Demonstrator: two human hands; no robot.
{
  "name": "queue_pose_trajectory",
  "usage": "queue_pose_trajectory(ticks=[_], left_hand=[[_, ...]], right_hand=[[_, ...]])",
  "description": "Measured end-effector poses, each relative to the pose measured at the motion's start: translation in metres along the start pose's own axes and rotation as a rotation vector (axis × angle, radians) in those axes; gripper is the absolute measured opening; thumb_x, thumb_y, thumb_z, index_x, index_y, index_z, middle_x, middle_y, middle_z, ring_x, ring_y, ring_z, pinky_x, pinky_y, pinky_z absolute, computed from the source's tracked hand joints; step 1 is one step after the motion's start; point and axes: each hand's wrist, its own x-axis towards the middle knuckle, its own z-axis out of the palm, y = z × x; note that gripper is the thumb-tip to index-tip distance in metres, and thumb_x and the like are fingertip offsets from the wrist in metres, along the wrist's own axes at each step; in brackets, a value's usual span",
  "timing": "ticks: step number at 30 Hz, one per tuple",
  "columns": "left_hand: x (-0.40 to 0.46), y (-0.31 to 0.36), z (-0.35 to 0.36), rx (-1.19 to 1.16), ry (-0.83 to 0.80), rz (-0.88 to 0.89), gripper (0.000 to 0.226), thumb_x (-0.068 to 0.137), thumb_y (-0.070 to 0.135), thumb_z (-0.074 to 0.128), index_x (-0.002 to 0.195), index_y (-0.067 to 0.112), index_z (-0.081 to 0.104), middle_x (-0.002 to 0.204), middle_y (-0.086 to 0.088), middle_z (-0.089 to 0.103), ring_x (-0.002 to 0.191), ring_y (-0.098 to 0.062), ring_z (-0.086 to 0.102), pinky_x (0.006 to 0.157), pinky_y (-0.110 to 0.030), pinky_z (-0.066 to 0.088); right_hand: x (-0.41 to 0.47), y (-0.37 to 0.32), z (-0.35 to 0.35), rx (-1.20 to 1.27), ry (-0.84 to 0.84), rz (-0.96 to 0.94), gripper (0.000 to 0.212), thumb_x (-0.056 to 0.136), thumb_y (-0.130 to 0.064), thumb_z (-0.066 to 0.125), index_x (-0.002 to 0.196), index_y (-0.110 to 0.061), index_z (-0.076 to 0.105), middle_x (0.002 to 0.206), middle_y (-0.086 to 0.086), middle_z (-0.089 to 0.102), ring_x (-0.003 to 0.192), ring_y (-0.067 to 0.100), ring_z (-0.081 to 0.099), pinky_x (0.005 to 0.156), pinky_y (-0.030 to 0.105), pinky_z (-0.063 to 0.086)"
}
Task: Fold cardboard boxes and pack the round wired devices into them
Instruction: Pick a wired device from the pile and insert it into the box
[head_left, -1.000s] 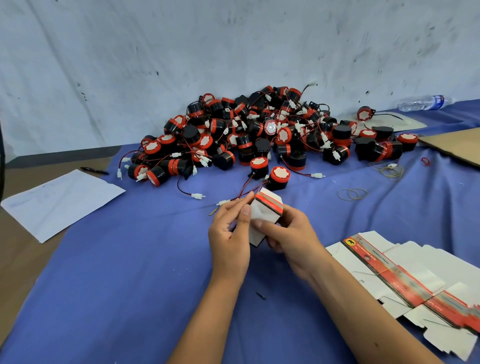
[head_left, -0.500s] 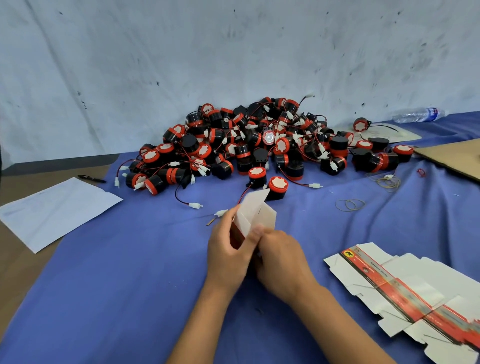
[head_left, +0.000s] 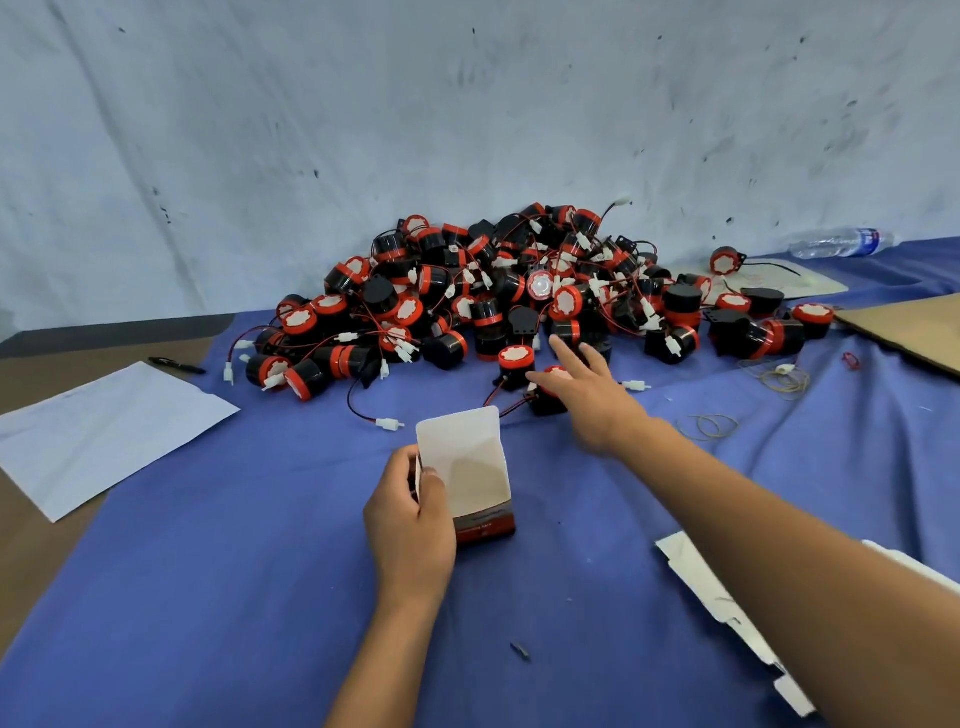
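Observation:
A small white cardboard box (head_left: 475, 475) with a red and black band stands upright on the blue cloth, its top flap raised. My left hand (head_left: 410, 512) grips its left side, thumb on the front. My right hand (head_left: 587, 387) reaches forward with fingers spread, hovering over a black and red round wired device (head_left: 548, 397) at the near edge of the large pile of devices (head_left: 519, 296). Another single device (head_left: 515, 364) stands just left of that hand.
Flat unfolded box blanks (head_left: 727, 623) lie at the lower right, partly under my right arm. A white paper sheet (head_left: 98, 426) and pen (head_left: 176, 365) lie left. Rubber bands (head_left: 709, 426), brown cardboard (head_left: 904, 327) and a plastic bottle (head_left: 841, 243) are at right. A wall stands behind the pile.
My right hand has let go of the box and reached forward to the pile's near edge. The box is now upright with its flap raised, held by my left hand alone.

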Motion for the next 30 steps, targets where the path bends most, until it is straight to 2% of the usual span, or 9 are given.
queue_pose_trajectory(ticks=[3, 6, 10, 12, 14, 17, 23, 25, 30], left_hand=[[0.001, 0.001, 0.000, -0.002, 0.016, -0.013, 0.024, 0.098, 0.001, 0.051, 0.088, 0.020, 0.062, 0.076, 0.007, 0.066, 0.072, -0.005, 0.057, 0.057, -0.018, 0.041], [0.000, 0.002, -0.001, 0.010, 0.053, -0.033, 0.022, 0.096, 0.003, 0.053, 0.087, 0.021, 0.062, 0.078, 0.007, 0.066, 0.072, 0.000, 0.058, 0.056, -0.013, 0.041], [-0.001, 0.003, -0.004, 0.030, 0.115, -0.059, 0.016, 0.095, 0.005, 0.055, 0.089, 0.019, 0.061, 0.079, 0.007, 0.065, 0.074, 0.002, 0.057, 0.058, -0.016, 0.038], [-0.002, 0.004, -0.005, 0.019, 0.116, -0.077, 0.014, 0.096, 0.008, 0.055, 0.090, 0.019, 0.061, 0.080, 0.007, 0.065, 0.074, 0.000, 0.056, 0.061, -0.021, 0.041], [-0.003, 0.006, -0.007, -0.004, 0.103, -0.081, 0.013, 0.095, 0.010, 0.056, 0.090, 0.021, 0.061, 0.079, 0.010, 0.065, 0.073, 0.001, 0.056, 0.058, -0.015, 0.039], [-0.006, 0.010, -0.009, -0.065, 0.061, -0.079, 0.010, 0.086, 0.017, 0.054, 0.090, 0.022, 0.060, 0.077, 0.020, 0.063, 0.070, 0.001, 0.054, 0.056, -0.011, 0.039], [-0.003, 0.011, -0.010, -0.152, -0.062, -0.152, 0.027, 0.088, -0.001, 0.050, 0.102, 0.020, 0.062, 0.096, -0.006, 0.067, 0.083, -0.015, 0.058, 0.067, -0.028, 0.046], [-0.003, 0.012, -0.010, -0.163, -0.077, -0.158, 0.030, 0.087, -0.003, 0.048, 0.103, 0.018, 0.062, 0.096, -0.007, 0.069, 0.086, -0.020, 0.062, 0.067, -0.031, 0.050], [-0.005, 0.014, -0.007, -0.129, -0.139, -0.122, 0.026, 0.082, 0.009, 0.047, 0.098, 0.021, 0.063, 0.088, 0.001, 0.071, 0.088, -0.028, 0.067, 0.073, -0.046, 0.059]], right_hand=[[0.002, 0.007, -0.013, -0.004, -0.135, -0.058, 0.075, 0.090, 0.008, 0.059, 0.153, -0.031, 0.044, 0.144, 0.009, 0.042, 0.127, 0.041, 0.049, 0.087, 0.043, 0.048], [-0.014, -0.004, -0.028, -0.093, -0.146, 0.039, 0.035, 0.096, -0.045, 0.066, 0.114, -0.015, 0.064, 0.104, 0.012, 0.059, 0.085, 0.031, 0.060, 0.077, 0.043, 0.054], [-0.050, -0.026, -0.037, 0.112, -0.227, 0.109, 0.083, 0.089, -0.083, 0.037, 0.056, -0.008, 0.052, 0.046, 0.007, 0.062, 0.040, 0.021, 0.060, 0.061, 0.035, 0.058], [-0.063, -0.031, -0.042, 0.234, -0.229, 0.097, 0.089, 0.089, -0.083, 0.034, 0.061, -0.002, 0.060, 0.052, 0.014, 0.066, 0.042, 0.021, 0.063, 0.063, 0.033, 0.057], [-0.071, -0.028, -0.049, 0.129, -0.181, 0.001, 0.065, 0.097, -0.066, 0.049, 0.104, -0.005, 0.071, 0.084, 0.018, 0.074, 0.072, 0.023, 0.068, 0.072, 0.032, 0.050], [-0.088, -0.021, -0.050, 0.133, -0.331, -0.164, 0.065, 0.082, -0.061, 0.074, 0.139, -0.038, 0.054, 0.122, -0.006, 0.057, 0.118, 0.015, 0.049, 0.095, 0.033, 0.044], [-0.105, -0.043, -0.020, 0.240, -0.099, -0.277, 0.050, 0.080, -0.061, 0.077, 0.109, -0.023, 0.063, 0.099, -0.005, 0.066, 0.094, 0.021, 0.060, 0.086, 0.044, 0.051], [-0.109, -0.051, -0.028, 0.581, -0.022, -0.285, 0.043, 0.086, -0.055, 0.074, 0.104, -0.019, 0.060, 0.089, 0.001, 0.063, 0.076, 0.025, 0.061, 0.069, 0.046, 0.055], [-0.114, -0.106, -0.052, 1.101, 0.133, -0.385, 0.028, 0.093, -0.051, 0.063, 0.110, -0.029, 0.058, 0.089, -0.005, 0.061, 0.061, 0.003, 0.053, 0.055, 0.016, 0.042]])
